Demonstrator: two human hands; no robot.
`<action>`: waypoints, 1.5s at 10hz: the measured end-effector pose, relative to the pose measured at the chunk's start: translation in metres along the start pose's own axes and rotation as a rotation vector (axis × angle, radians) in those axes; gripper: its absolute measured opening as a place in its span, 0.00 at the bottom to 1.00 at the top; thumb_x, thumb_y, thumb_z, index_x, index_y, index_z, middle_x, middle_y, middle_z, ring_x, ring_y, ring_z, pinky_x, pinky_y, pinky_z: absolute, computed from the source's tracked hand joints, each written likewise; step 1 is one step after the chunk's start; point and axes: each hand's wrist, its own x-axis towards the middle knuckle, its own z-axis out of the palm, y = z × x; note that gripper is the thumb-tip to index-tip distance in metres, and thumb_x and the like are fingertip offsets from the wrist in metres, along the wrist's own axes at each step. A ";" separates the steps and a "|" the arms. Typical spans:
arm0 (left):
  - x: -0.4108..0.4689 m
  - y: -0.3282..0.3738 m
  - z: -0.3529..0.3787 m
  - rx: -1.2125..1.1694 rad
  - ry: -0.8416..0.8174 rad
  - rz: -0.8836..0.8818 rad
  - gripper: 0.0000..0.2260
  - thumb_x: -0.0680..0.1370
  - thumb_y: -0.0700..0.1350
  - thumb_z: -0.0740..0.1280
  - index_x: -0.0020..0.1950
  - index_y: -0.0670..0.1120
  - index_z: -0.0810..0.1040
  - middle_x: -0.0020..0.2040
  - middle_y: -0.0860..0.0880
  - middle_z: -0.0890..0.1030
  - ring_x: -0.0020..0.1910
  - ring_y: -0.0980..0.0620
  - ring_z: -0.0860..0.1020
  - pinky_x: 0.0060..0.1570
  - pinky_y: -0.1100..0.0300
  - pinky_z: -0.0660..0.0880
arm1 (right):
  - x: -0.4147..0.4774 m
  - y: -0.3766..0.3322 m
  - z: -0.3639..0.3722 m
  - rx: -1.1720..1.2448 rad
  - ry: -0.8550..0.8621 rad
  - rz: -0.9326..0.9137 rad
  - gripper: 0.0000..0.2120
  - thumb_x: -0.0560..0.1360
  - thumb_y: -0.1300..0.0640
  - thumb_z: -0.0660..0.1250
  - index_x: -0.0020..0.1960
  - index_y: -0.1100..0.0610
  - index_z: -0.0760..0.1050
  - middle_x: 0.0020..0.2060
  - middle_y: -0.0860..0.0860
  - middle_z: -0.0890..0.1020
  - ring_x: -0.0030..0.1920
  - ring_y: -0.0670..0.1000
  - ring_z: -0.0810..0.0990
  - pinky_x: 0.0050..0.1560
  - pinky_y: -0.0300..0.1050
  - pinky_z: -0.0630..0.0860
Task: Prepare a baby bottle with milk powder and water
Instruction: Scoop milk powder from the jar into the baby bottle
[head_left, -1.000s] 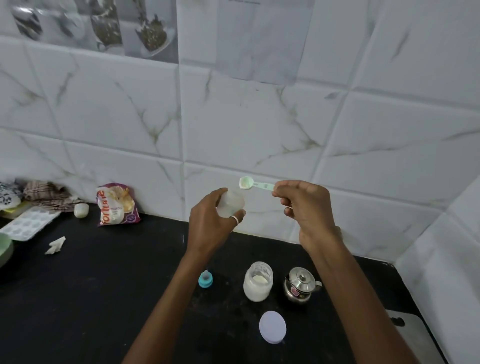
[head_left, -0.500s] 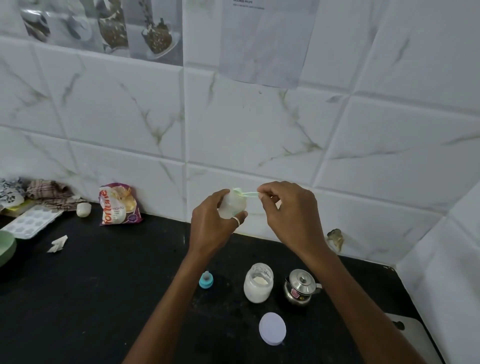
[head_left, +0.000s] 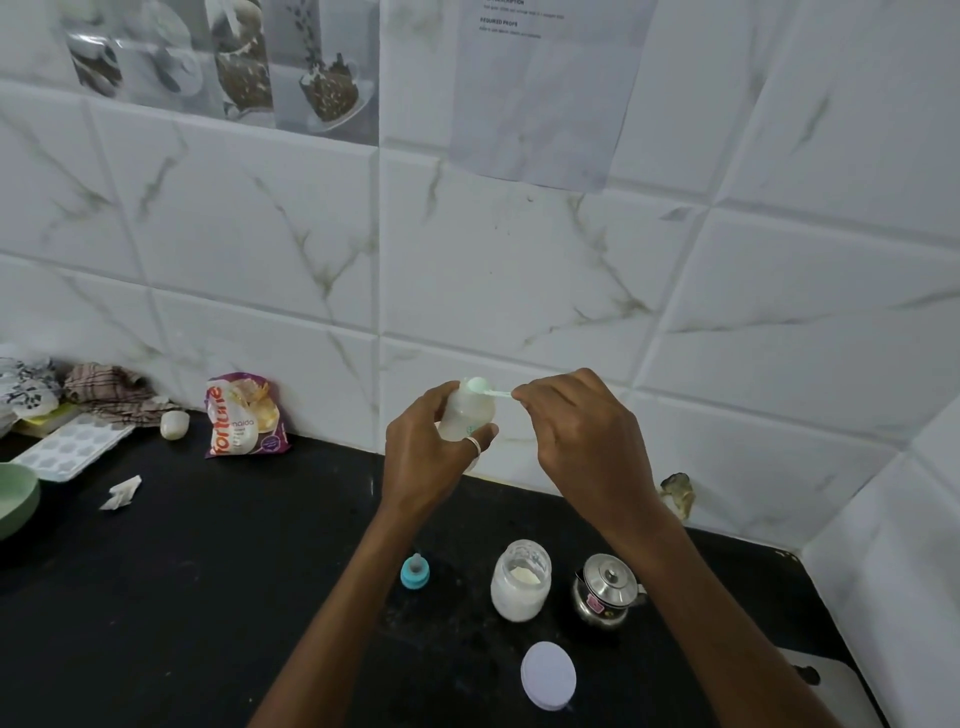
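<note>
My left hand (head_left: 423, 457) grips a small clear baby bottle (head_left: 467, 413), held up in front of the tiled wall. My right hand (head_left: 582, 436) pinches the handle of a pale green measuring spoon (head_left: 483, 388), whose bowl sits at the bottle's open mouth. Below on the black counter (head_left: 208, 571) stands an open glass jar of white milk powder (head_left: 521, 579), with its white lid (head_left: 548, 674) lying in front. The bottle's blue teat cap (head_left: 415, 571) stands left of the jar. A small steel kettle (head_left: 605, 587) stands right of it.
A flour packet (head_left: 243, 415) leans on the wall at left, near a white egg-shaped object (head_left: 174, 425), an ice tray (head_left: 72, 446), crumpled cloths (head_left: 104, 387), a paper scrap (head_left: 122, 491) and a green bowl (head_left: 15, 499). A white board (head_left: 831, 686) lies at the right corner.
My right hand has moved the spoon left, from beside the bottle to its mouth. The bottle in my left hand has stayed almost still.
</note>
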 end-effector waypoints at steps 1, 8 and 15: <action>0.002 -0.001 0.001 0.004 0.001 0.004 0.27 0.72 0.51 0.80 0.69 0.48 0.78 0.56 0.59 0.78 0.55 0.57 0.77 0.45 0.78 0.68 | 0.001 -0.001 -0.001 -0.006 0.037 0.000 0.10 0.73 0.68 0.75 0.53 0.59 0.85 0.44 0.51 0.87 0.44 0.52 0.81 0.39 0.39 0.76; 0.004 -0.007 0.006 -0.031 -0.001 -0.030 0.28 0.71 0.51 0.81 0.70 0.48 0.78 0.57 0.58 0.79 0.56 0.58 0.77 0.44 0.82 0.67 | -0.002 -0.003 0.008 0.012 0.063 0.071 0.10 0.72 0.68 0.76 0.52 0.59 0.86 0.44 0.51 0.87 0.43 0.53 0.83 0.39 0.44 0.79; 0.005 -0.013 0.011 -0.034 -0.016 -0.038 0.29 0.71 0.51 0.81 0.70 0.48 0.78 0.57 0.57 0.80 0.56 0.57 0.78 0.47 0.78 0.68 | -0.006 -0.007 0.010 -0.007 0.107 0.087 0.12 0.71 0.69 0.76 0.51 0.59 0.86 0.43 0.51 0.87 0.42 0.54 0.83 0.38 0.46 0.78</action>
